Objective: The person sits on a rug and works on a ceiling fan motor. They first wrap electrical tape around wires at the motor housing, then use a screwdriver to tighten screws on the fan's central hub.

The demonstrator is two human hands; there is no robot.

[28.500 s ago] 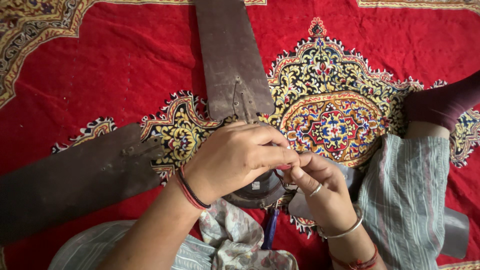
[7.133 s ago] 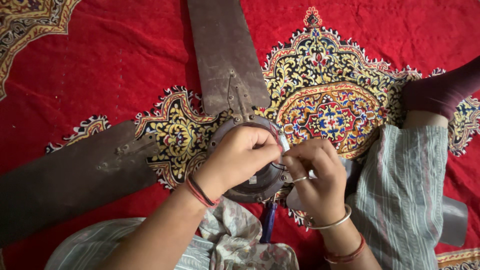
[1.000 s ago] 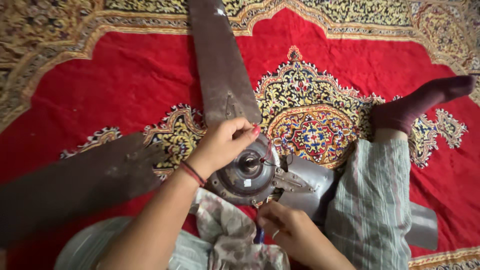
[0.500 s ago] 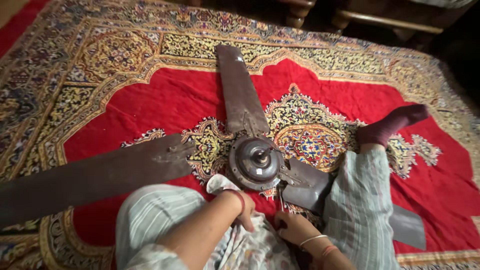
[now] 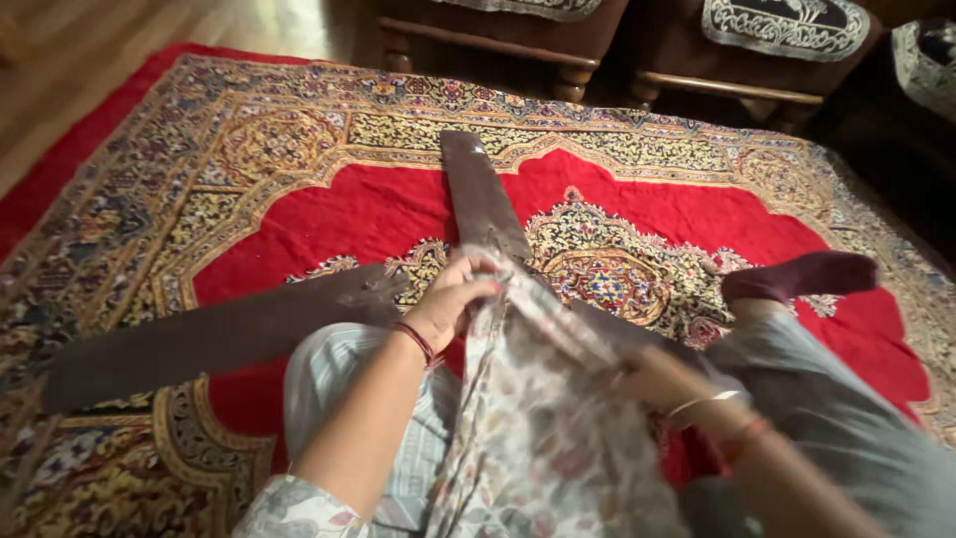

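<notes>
Left hand (image 5: 456, 299) pinches the floral cloth (image 5: 543, 418) with its fingers over the fan (image 5: 299, 324) on the rug (image 5: 299, 149). Right hand (image 5: 652, 377) grips it too (blurred). Loose cloth could snag a blade.

both hands (image 5: 558, 339) gripping a floral cloth (image 5: 538, 418) over brown fan blades (image 5: 482, 199), red patterned carpet (image 5: 329, 214) beneath

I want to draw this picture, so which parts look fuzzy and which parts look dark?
Head view: the right hand and the flowered cloth it grips are smeared by motion blur; the left hand, also on the cloth, is a bit sharper. The red carpet and brown fan blade look fairly clear. The wooden furniture along the top sits in deep shadow.
</notes>
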